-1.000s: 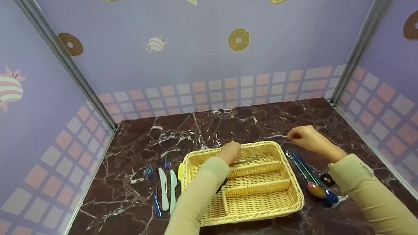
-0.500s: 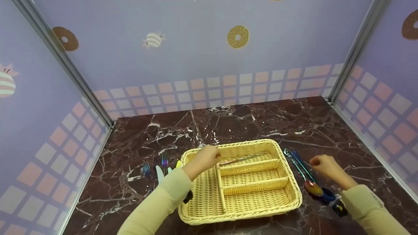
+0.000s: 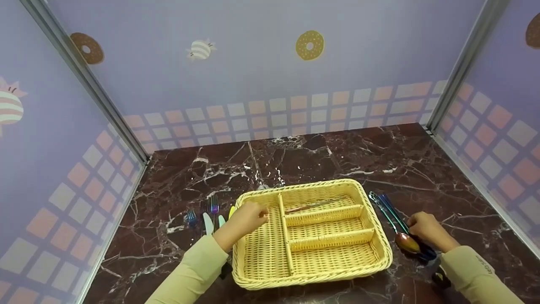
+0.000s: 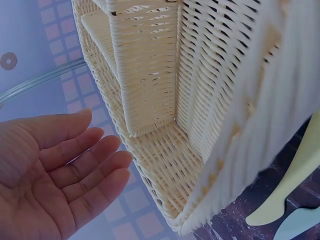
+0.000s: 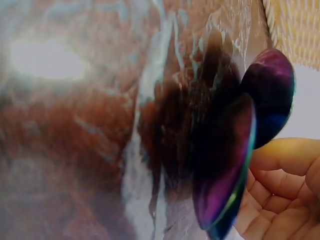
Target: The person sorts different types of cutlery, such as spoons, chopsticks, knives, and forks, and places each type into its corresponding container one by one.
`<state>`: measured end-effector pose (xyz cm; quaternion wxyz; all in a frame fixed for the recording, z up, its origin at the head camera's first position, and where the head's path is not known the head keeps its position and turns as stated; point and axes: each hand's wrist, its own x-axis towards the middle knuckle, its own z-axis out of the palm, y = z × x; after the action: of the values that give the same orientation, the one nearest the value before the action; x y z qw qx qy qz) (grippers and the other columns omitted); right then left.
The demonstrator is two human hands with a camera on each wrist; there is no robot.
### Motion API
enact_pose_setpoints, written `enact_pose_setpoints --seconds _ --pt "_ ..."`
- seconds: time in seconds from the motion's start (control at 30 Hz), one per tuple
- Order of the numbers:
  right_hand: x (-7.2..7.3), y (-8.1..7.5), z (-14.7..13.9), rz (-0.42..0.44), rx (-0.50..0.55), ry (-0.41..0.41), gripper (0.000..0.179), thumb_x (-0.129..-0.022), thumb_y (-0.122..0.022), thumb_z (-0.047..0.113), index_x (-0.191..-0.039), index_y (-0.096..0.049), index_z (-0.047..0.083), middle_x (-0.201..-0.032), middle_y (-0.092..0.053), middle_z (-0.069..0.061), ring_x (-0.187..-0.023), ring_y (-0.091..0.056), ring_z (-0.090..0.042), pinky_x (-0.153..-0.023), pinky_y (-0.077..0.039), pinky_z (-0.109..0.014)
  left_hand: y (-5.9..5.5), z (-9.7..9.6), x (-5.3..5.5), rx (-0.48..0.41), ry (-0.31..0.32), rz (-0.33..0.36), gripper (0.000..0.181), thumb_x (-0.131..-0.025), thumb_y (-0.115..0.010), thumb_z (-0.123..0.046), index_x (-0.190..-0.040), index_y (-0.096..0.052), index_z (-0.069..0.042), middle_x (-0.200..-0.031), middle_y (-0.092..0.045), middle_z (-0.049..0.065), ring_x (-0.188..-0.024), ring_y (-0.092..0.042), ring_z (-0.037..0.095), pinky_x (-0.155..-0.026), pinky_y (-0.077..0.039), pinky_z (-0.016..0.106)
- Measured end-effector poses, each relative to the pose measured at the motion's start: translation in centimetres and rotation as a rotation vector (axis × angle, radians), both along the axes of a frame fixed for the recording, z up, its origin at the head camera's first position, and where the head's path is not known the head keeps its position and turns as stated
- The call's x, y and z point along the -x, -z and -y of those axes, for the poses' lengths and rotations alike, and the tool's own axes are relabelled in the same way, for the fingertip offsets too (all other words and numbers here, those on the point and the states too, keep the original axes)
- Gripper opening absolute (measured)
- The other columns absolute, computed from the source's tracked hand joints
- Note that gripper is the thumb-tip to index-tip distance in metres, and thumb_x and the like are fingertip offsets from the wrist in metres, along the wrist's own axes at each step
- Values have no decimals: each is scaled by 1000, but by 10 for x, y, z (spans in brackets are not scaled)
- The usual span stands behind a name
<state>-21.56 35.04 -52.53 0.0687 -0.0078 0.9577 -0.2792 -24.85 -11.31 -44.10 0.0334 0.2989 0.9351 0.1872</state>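
Note:
My left hand [image 3: 249,217] hovers over the long left compartment of a yellow wicker cutlery basket [image 3: 312,278]. The left wrist view shows that hand [image 4: 75,175] palm up with loosely bent fingers and nothing in it. Right of the basket, my right hand [image 3: 430,230] is down at several spoons with iridescent finishes, among them a red-gold spoon [image 3: 407,242] and a dark blue spoon [image 3: 427,254]. In the right wrist view its curled fingers meet the spoons behind a purple bowl [image 5: 227,165]; I cannot tell whether they pinch a handle. Thin metallic sticks [image 3: 316,205] lie in the basket's back compartment.
Left of the basket lie forks [image 3: 214,203], a white knife [image 3: 208,223], a pale green knife [image 3: 222,220] and a yellow-handled piece [image 3: 232,211]. Purple patterned walls [image 3: 253,84] enclose the dark marble table [image 3: 168,181] at the back and sides.
My left hand has left the basket's back compartment and moved left, over the long compartment. My right hand has come down from beyond the basket's back right corner to the spoons.

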Motion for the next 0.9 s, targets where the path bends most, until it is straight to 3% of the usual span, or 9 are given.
enact_pose_setpoints --seconds 0.23,0.4,0.6,0.77,0.83,0.9 --pt "0 2 2 4 22 28 12 -58 -49 -7 -65 -58 -1 -60 -48 -3 -54 -39 -17 -47 -32 -25 -2 -1 -1 4 8 1 10 -78 -57 -2 -73 -65 -1 -60 -50 3 -54 -33 12 -51 -28 25" --pt "0 2 2 32 48 45 16 -58 -50 -7 -69 -60 -4 -65 -53 -5 -55 -44 -18 -46 -36 -26 -1 -1 -1 7 -5 16 12 -79 -56 -1 -77 -68 1 -66 -60 9 -53 -35 12 -50 -32 26" --pt "4 0 -2 87 42 24 15 -60 -52 -6 -73 -59 -6 -63 -52 -5 -50 -45 -14 -43 -37 -23 3 -1 -1 7 -4 34 13 -80 -58 -4 -67 -60 -2 -58 -47 2 -52 -33 13 -49 -28 26" --pt "6 -4 -4 111 74 20 12 -61 -50 -7 -69 -57 -1 -56 -46 1 -43 -41 -9 -41 -35 -21 4 0 -2 -1 25 73 13 -83 -58 -4 -86 -69 3 -79 -66 13 -66 -58 21 -60 -49 34" --pt "7 -8 -5 111 80 21 12 -63 -50 -7 -71 -56 -1 -57 -46 0 -44 -41 -9 -43 -35 -22 3 0 -3 -8 26 103 17 -84 -56 -4 -91 -70 3 -84 -68 15 -63 -57 20 -61 -49 34" --pt "8 -13 -6 115 93 28 13 -65 -50 -6 -75 -57 -3 -59 -47 -1 -45 -41 -10 -44 -36 -23 2 0 -3 -16 22 125 17 -85 -55 -4 -90 -70 1 -81 -68 14 -54 -49 15 -56 -44 31"
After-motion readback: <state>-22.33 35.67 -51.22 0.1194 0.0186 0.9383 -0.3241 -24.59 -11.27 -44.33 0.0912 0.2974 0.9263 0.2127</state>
